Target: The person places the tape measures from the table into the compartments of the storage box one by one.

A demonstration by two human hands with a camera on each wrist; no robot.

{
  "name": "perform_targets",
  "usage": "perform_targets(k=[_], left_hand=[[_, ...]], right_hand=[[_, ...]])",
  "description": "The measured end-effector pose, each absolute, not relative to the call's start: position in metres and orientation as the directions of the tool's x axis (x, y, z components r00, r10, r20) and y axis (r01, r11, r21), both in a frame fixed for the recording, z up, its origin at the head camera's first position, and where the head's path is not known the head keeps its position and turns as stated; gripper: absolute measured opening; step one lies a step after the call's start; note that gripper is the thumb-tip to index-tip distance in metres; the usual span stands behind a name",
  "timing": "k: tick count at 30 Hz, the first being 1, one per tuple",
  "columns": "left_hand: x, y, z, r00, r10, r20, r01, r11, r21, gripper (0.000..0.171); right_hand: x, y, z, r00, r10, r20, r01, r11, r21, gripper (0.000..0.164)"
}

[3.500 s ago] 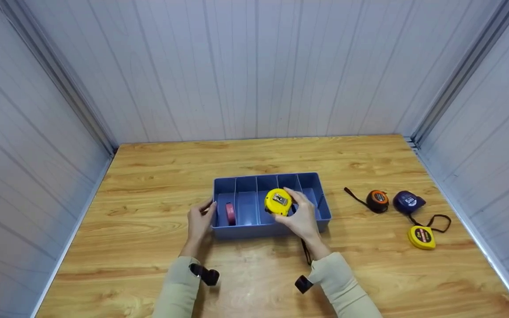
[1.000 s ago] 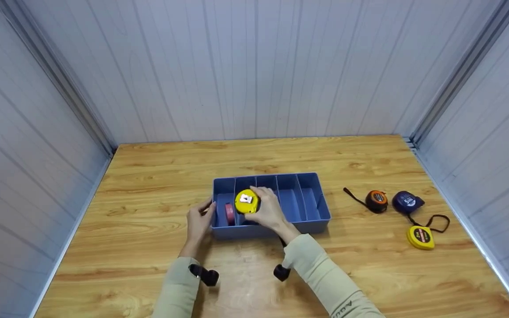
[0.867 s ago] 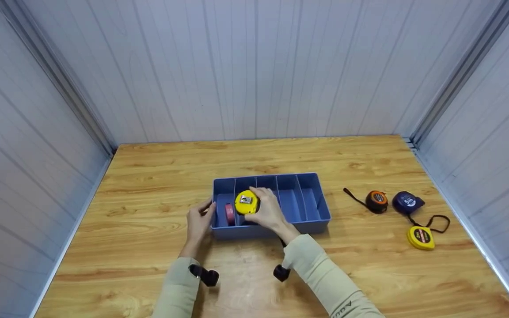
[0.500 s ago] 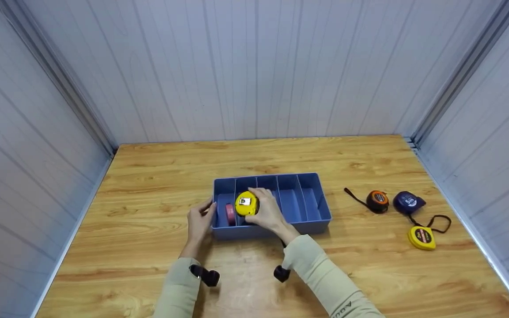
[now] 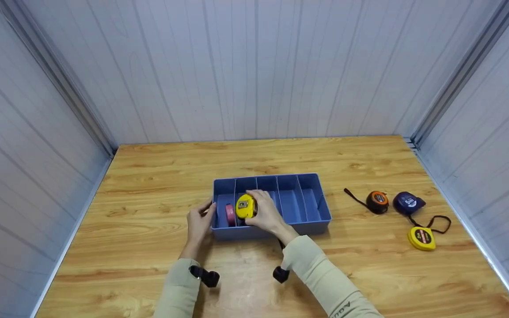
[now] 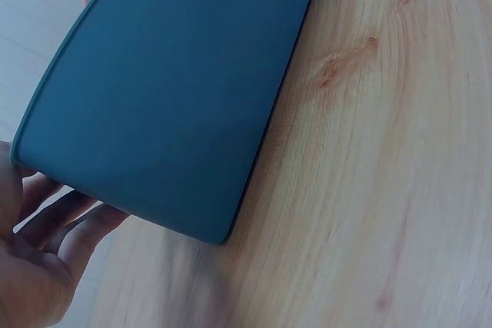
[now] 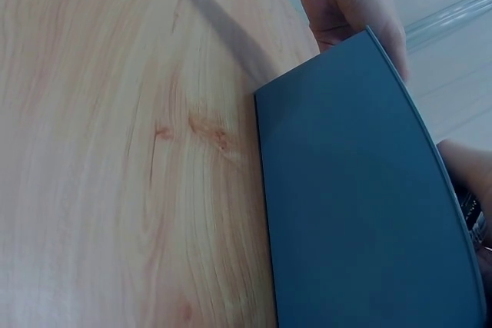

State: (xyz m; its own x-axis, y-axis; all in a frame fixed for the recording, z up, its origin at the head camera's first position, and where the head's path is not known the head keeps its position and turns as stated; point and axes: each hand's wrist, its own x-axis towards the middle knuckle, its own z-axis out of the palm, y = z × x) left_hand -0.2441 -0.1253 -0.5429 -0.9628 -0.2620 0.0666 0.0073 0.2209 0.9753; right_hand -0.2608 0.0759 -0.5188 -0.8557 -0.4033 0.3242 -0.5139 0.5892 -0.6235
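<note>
A blue divided storage box (image 5: 272, 230) lies lengthwise across the wooden table. My left hand (image 5: 199, 223) holds its left end, fingers (image 6: 84, 236) against the end wall and thumb at the rim. Between thumb and fingers of my right hand (image 5: 265, 213) is a yellow tape measure (image 5: 245, 206), its metal belt clip facing up. That tape measure is tilted within the second compartment from the left; its lower part is hidden. A small pink tape measure (image 5: 230, 214) stands on edge in the leftmost compartment. The three compartments on the right hold nothing visible.
Right of the box lie a black-and-orange tape measure (image 5: 377, 202) with a wrist strap, a dark blue one (image 5: 408, 202), and another yellow one (image 5: 421, 238) with a looped cord. Pale panel walls (image 5: 254, 70) enclose the table (image 5: 148, 194) at the back and sides.
My right hand has carried the yellow tape measure left from over the middle of the box, then lowered it into the second compartment. My left hand and the box have stayed put.
</note>
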Motion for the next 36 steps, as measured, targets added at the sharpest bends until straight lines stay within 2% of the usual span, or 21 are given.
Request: perform_targets(k=[18, 24, 36], left_hand=[[-0.2422, -0.1251, -0.5394, -0.969, -0.248, 0.019, -0.028, 0.184, 0.982, 0.033], [-0.2429, -0.1240, -0.5401, -0.968, -0.249, 0.037, -0.011, 0.190, 0.982, 0.032], [-0.2429, -0.1248, -0.5407, -0.969, -0.242, 0.051, 0.004, 0.191, 0.982, 0.031]], right_hand=[[-0.2619, 0.0743, -0.5175, -0.858, -0.453, 0.243, -0.500, 0.627, -0.598, 0.071], [-0.2626, 0.0742, -0.5192, -0.848, -0.450, 0.280, -0.521, 0.614, -0.593, 0.062], [-0.2594, 0.0749, -0.5173, -0.853, -0.430, 0.296, -0.511, 0.575, -0.639, 0.060]])
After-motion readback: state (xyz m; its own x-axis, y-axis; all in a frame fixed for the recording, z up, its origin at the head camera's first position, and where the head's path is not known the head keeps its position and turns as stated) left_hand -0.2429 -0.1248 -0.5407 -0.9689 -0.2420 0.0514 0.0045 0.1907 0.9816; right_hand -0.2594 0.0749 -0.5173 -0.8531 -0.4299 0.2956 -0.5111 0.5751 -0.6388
